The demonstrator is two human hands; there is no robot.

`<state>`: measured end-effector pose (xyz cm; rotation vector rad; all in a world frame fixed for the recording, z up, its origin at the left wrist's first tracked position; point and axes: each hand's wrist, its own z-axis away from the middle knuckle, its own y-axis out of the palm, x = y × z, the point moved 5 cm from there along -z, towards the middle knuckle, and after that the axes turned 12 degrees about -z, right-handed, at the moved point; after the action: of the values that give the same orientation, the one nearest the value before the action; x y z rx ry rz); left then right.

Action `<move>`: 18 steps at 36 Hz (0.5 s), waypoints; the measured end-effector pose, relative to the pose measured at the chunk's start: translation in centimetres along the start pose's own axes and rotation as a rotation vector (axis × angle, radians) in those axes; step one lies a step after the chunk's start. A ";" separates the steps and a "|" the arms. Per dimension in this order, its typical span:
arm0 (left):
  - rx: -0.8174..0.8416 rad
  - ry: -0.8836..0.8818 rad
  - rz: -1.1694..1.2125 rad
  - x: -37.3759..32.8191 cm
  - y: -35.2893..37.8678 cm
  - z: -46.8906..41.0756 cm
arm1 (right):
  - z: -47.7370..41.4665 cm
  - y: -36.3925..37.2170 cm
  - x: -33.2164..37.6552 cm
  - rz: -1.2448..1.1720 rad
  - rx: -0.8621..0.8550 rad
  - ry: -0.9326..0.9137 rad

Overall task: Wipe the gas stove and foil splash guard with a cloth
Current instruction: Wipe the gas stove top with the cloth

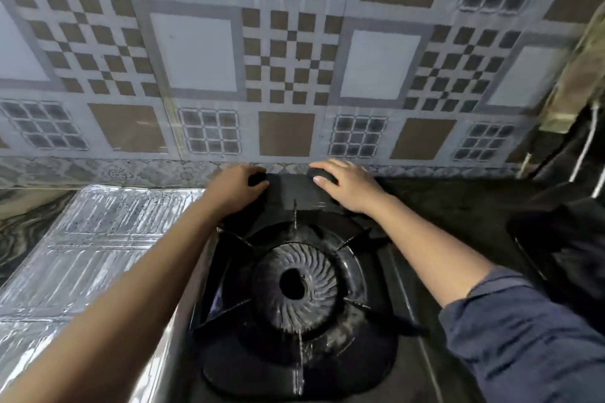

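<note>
Black metal gas stove (327,337) is being gripped at 12 o'clock by left hand (235,188) and right hand (343,186), fingers clamped on its black back strip (288,188). Crinkly silver foil splash guard (82,255) is lying at 9 o'clock.

The gas stove (404,291) looks like dark, glossy enamelled metal, its burner ring (316,299) a duller, ridged grey metal. The foil splash guard (82,255) is bright, creased and embossed, flecked with dark specks. The patterned wall sheet (196,52) has a faint sheen. The sleeve (523,337) is matt blue cloth.
</note>
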<state>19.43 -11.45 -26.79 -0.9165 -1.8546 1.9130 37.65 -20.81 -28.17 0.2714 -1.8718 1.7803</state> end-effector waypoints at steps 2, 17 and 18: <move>0.054 0.032 -0.003 -0.8 -0.1 -0.5 | 0.4 -0.4 -0.7 0.002 -0.016 0.019; 0.229 0.132 -0.002 -6.7 0.9 -4.0 | 3.3 -4.2 -6.9 0.011 -0.108 0.097; 0.243 0.138 -0.004 -7.2 1.0 -4.2 | 3.5 -4.5 -7.2 0.014 -0.110 0.101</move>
<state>27.63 -12.87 -25.96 -0.9365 -1.5057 1.9653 45.05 -26.27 -27.90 0.1264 -1.8958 1.6616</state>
